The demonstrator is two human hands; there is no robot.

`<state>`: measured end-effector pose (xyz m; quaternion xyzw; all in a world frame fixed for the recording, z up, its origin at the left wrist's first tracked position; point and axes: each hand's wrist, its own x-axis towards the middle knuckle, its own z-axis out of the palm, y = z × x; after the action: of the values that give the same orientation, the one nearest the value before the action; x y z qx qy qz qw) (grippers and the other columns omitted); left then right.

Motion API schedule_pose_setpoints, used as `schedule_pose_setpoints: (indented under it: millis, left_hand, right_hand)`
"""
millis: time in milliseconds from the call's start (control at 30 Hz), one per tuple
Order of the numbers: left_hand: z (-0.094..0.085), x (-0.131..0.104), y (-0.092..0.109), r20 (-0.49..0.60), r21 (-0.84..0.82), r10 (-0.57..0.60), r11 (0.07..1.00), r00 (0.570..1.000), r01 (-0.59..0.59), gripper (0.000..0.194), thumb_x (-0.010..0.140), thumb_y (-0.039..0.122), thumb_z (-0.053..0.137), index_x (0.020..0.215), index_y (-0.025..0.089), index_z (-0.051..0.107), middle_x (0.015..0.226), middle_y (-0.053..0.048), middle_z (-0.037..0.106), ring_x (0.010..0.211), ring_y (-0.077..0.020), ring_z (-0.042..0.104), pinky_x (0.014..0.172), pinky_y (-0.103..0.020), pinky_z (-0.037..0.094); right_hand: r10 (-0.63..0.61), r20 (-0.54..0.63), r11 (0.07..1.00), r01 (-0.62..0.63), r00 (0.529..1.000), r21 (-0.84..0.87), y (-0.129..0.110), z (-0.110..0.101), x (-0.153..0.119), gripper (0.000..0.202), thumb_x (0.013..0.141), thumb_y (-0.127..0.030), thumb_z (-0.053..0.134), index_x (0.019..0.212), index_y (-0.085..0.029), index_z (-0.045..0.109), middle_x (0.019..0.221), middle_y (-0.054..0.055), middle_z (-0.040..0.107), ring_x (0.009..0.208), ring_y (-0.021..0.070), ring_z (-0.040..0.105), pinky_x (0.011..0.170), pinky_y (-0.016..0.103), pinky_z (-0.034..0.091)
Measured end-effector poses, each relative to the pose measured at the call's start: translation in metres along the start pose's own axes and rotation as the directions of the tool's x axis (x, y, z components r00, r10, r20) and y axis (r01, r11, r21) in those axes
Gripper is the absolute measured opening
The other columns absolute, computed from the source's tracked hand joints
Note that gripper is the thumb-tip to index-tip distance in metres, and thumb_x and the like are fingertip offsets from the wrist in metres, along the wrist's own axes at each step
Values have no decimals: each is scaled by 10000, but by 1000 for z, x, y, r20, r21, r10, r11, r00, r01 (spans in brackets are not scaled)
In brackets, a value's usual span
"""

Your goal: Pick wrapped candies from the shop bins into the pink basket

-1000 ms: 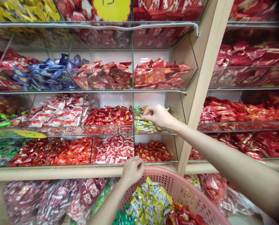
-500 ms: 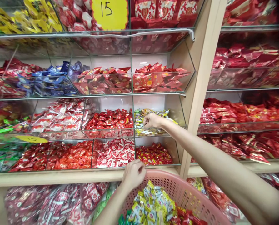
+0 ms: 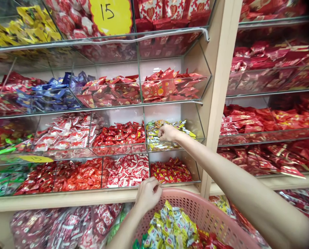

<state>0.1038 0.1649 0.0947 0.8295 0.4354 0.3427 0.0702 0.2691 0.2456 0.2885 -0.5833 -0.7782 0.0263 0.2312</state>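
Observation:
My left hand (image 3: 148,192) is closed over the rim of a pink perforated plastic basket (image 3: 193,200). Yellow-and-white wrapped candies (image 3: 170,226) are heaped in it, with red-wrapped candies (image 3: 208,240) and a few green ones (image 3: 141,241) around them. My right hand (image 3: 167,132) reaches over the clear front of a shelf bin, its fingers curled among yellow-and-white wrapped candies (image 3: 154,140). Whatever lies inside those fingers is hidden.
Clear dividers split the shelves into bins, among them red candies (image 3: 171,170) directly below my right hand. A wooden upright (image 3: 219,86) stands beside my right forearm. Bagged candies (image 3: 73,226) lie under the wooden ledge (image 3: 66,203). A yellow price sign (image 3: 111,15) hangs above.
The view has tilted a little, so the shelves slant more. My right hand stays curled in the same bin, and my left hand keeps its hold on the basket.

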Motion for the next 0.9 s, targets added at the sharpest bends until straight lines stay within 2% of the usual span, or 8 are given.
schedule_pose_setpoints:
  millis: [233,600,900]
  left_hand:
    - [-1,0,4,-13,-5,-19,1000,1000,19,185,748,132,455,667,178,615,675,-3,573,638,-132,514,588,-233,321]
    - [0,0,2,-8,-14,-20,1000,1000,20,193,743,128,450,660,179,616,667,-3,566,627,-130,505,581,-232,320]
    - [0,0,2,-2,-24,-27,999,1000,27,186,732,118,453,666,184,614,677,0,575,638,-131,510,589,-230,325]
  right_hand:
    - [3,-109,999,-8,994,-51,4,3,-2,94,619,-146,611,648,-166,699,695,56,673,704,176,604,588,229,393]
    - [-43,-219,998,34,975,-45,4,2,-10,147,673,-168,511,579,-162,624,614,36,618,606,118,511,548,206,326]
    - [-34,-265,999,42,964,26,3,1,-11,161,731,-209,490,641,-168,618,637,30,609,629,134,506,557,214,323]
